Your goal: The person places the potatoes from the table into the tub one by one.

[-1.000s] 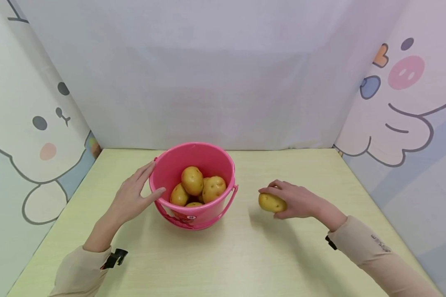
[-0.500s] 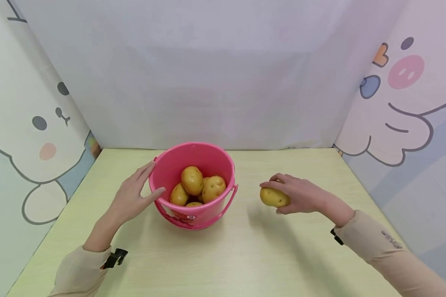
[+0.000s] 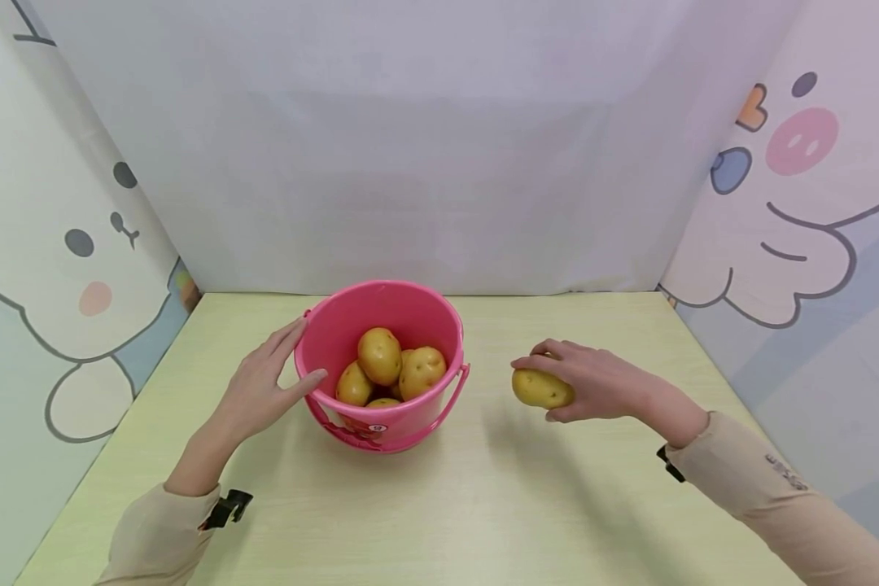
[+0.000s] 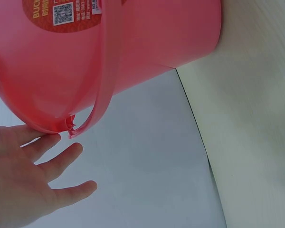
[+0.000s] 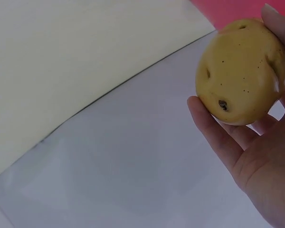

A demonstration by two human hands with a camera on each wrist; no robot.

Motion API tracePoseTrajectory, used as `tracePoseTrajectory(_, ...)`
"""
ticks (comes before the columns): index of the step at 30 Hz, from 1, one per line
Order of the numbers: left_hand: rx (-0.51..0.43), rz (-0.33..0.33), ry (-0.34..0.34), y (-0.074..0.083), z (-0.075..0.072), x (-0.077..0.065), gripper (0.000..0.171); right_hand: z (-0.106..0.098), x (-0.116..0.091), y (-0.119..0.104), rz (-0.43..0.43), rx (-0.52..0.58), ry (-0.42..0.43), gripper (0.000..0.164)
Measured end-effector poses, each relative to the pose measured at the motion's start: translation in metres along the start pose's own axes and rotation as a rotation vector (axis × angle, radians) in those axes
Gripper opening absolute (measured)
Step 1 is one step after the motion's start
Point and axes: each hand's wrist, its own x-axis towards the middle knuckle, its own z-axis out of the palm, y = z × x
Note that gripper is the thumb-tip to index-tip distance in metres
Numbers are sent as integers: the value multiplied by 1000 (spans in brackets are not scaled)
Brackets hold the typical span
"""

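A pink bucket [image 3: 386, 427] stands on the table, its handle hanging down at the front. Several yellow potatoes [image 3: 421, 373] lie inside it. My left hand [image 3: 252, 395] touches the bucket's left rim, with fairly straight fingers spread along it and the thumb over the near edge. In the left wrist view, these fingers [image 4: 61, 161] are apart, some against the rim beside the handle's hinge. To the right of the bucket, my right hand [image 3: 596, 382] grips one potato [image 3: 540, 389] above the table. Thumb and fingers hold that potato [image 5: 242, 71] from opposite sides in the right wrist view.
The pale wooden table [image 3: 439, 521] ends at a white cloth backdrop [image 3: 439, 179]. Cartoon-printed panels rise on the left [image 3: 44, 203] and right [image 3: 813, 244]. The handle [image 4: 107, 71] hangs close to the bucket's side.
Over the first half second my right hand rose slightly and shifted a little right with the potato; since then it has barely moved. My left hand and the bucket stayed where they were.
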Motion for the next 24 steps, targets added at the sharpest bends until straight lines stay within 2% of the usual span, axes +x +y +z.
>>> tracePoseTrajectory(24, 2, 5, 8, -1, 1, 0, 74, -22, 6, -10, -18, -29, -14, 64)
